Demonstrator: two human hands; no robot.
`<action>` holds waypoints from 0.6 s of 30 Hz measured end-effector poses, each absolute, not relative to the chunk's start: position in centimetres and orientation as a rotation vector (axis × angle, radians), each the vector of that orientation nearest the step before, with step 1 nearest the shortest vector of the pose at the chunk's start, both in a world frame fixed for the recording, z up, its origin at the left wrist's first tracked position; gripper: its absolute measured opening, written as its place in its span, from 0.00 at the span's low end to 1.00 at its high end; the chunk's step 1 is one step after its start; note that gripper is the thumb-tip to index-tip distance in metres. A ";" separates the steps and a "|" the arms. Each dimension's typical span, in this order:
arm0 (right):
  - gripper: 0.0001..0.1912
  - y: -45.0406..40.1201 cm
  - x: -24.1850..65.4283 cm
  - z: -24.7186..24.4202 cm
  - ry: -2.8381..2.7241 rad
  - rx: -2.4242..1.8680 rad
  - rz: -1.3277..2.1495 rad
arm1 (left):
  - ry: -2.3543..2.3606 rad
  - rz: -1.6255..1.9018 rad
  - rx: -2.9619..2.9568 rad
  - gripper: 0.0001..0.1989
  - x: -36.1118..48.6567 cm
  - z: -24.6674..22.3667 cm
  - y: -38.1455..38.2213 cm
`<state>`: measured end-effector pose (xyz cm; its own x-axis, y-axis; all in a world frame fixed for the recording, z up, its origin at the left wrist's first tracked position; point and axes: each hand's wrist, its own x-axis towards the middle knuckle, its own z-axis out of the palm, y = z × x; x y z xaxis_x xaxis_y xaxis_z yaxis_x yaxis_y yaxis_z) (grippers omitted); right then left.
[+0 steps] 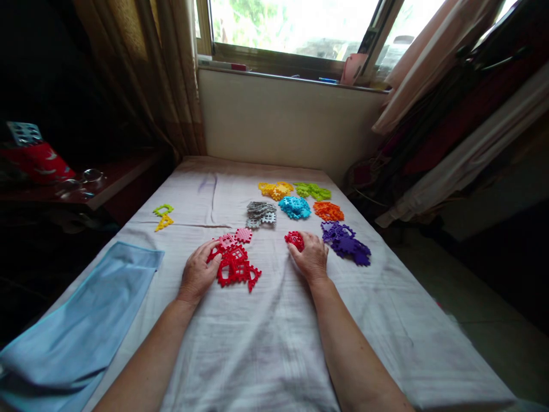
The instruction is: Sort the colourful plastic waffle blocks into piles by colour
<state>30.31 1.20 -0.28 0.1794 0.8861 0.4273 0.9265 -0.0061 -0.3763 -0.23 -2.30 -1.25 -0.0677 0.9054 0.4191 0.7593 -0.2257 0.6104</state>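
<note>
Red toothed plastic pieces [235, 268] lie in a loose pile on the white sheet, with pink pieces [243, 235] at its upper edge. My left hand [201, 270] rests against the left side of this pile, its fingers curled around the edge of the pieces. To the right, my right hand [309, 256] is closed over a smaller red cluster [294, 240], which shows past the fingertips. Grey pieces [261, 214] are heaped beyond and between the hands. Purple pieces [346, 242] lie just right of my right hand.
Behind are yellow [275, 190], blue [294, 207], green [312, 190] and orange [329, 211] piles. Small green and yellow pieces [163, 222] lie far left, above a light blue cloth [92, 320]. A dark side table [124, 177] stands left; clothes hang right.
</note>
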 end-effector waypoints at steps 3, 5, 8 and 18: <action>0.18 0.9 29.5 0.2 -1.724 -1.778 -0.067 | 1.821 1.174 2.014 0.19 -0.2 -1.4 -2.3; 0.14 0.5 28.6 0.6 -1.802 -1.633 0.029 | 1.821 1.169 2.016 0.19 -0.2 -1.4 -2.3; 0.10 -0.6 27.2 1.4 -2.052 -1.394 0.300 | 1.824 1.148 2.013 0.19 -0.2 -1.5 -2.3; 0.39 -3.6 24.2 2.4 -2.508 -1.264 0.358 | 1.661 0.803 2.309 0.24 0.0 -0.7 -3.2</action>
